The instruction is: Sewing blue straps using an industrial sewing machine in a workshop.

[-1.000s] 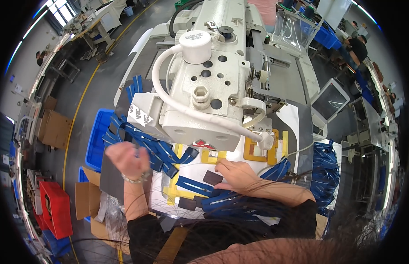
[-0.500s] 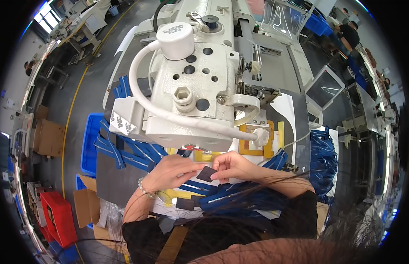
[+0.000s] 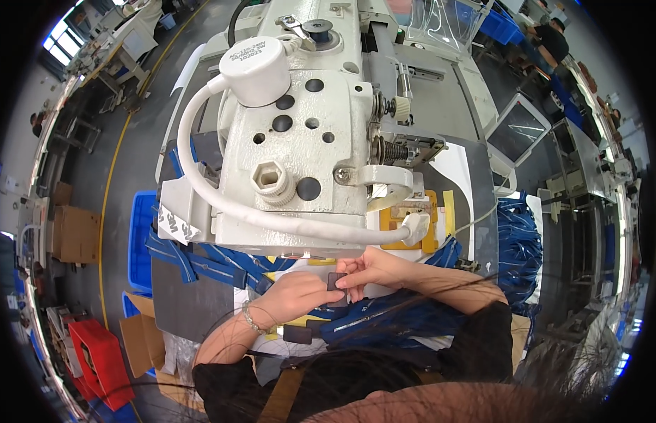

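Note:
Beneath the front of a white industrial sewing machine, my left hand and my right hand meet over a small dark patch. The right thumb presses on its face, while the left fingers pinch its lower part, partly hidden. More dark patches lie below my hands on the white board with yellow tape. Blue zipper strips spread left of my hands, and more lie under my right forearm. A yellow frame sits under the machine at the right.
A blue bin, a cardboard box and a red crate stand at the left. Hanging zipper bundles and a screen are at the right. Co-workers are at distant stations on both sides.
My left hand has moved rightward from the zipper strips to join my right hand, and both have taken hold of a patch. The view has shifted, so the machine appears further left.

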A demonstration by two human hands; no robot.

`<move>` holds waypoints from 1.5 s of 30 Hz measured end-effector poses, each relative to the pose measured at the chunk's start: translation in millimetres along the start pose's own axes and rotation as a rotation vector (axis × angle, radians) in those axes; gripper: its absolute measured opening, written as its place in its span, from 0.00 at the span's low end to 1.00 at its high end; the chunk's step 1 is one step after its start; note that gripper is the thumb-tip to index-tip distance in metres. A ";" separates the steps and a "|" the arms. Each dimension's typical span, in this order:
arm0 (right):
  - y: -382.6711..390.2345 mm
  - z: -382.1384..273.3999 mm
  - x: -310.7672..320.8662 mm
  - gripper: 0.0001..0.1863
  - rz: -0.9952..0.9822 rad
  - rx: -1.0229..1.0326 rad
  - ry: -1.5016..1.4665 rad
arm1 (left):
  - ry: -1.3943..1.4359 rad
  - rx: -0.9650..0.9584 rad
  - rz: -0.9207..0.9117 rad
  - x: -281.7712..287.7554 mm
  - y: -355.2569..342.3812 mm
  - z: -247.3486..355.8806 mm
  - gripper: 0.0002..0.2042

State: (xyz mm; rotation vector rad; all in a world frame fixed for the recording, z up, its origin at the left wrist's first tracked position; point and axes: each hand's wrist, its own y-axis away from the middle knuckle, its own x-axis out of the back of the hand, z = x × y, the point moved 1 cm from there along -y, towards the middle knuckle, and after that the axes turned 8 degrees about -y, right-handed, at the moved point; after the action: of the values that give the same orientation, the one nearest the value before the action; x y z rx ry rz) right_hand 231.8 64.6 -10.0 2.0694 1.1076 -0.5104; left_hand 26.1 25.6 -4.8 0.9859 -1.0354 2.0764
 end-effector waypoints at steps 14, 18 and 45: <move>0.3 11.5 3.3 0.08 0.155 0.211 0.164 | 0.214 0.378 0.163 -0.7 -7.6 3.7 0.08; -2.0 13.7 3.5 0.06 0.149 0.256 0.112 | 0.197 0.435 0.207 -0.5 -6.4 4.9 0.08; -4.6 17.7 -3.3 0.07 0.188 0.352 0.028 | 0.313 0.810 0.341 -13.0 -5.8 -1.2 0.09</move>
State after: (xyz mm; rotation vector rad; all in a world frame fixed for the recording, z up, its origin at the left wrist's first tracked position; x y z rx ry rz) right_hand 226.0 51.2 -21.5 2.4620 0.8731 -0.6189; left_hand 37.1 27.1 -13.8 0.8166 -0.1765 2.9089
